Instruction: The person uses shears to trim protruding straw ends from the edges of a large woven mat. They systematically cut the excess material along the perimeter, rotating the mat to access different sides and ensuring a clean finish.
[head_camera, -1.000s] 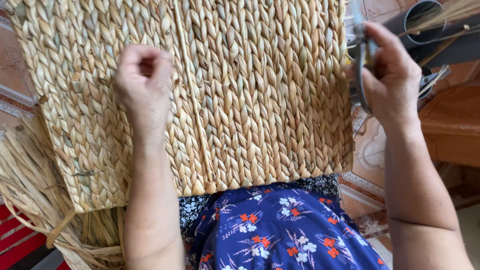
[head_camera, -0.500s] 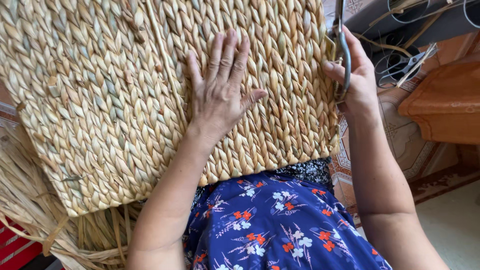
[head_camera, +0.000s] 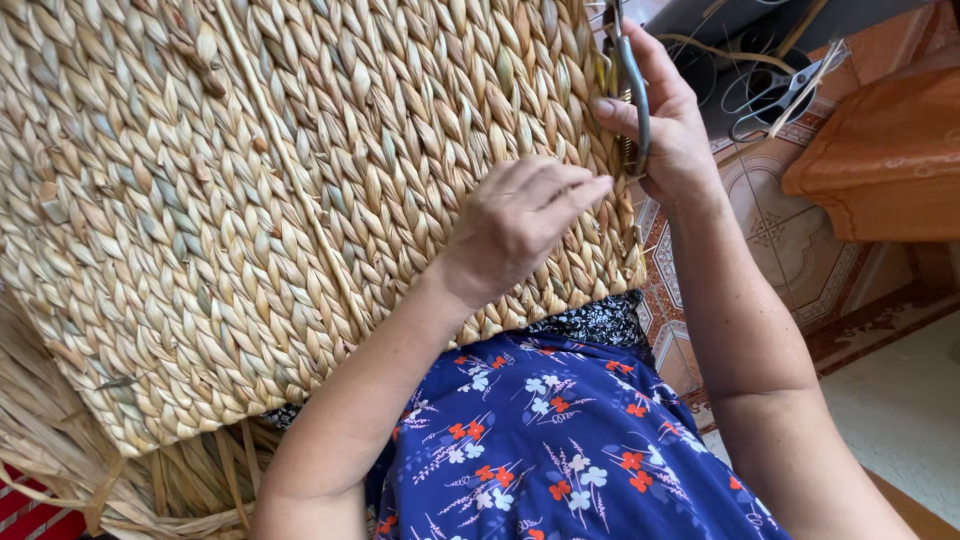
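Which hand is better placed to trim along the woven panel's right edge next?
Probably the right hand: it holds the metal shears against the right edge of the woven panel. The left hand lies on the weave beside it, empty, better suited to steadying the panel.

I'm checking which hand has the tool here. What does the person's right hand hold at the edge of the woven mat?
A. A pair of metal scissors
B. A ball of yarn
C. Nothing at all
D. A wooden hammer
A: the right hand grips metal scissors at the right edge of the woven mat, while the left hand lies on the weave beside it.
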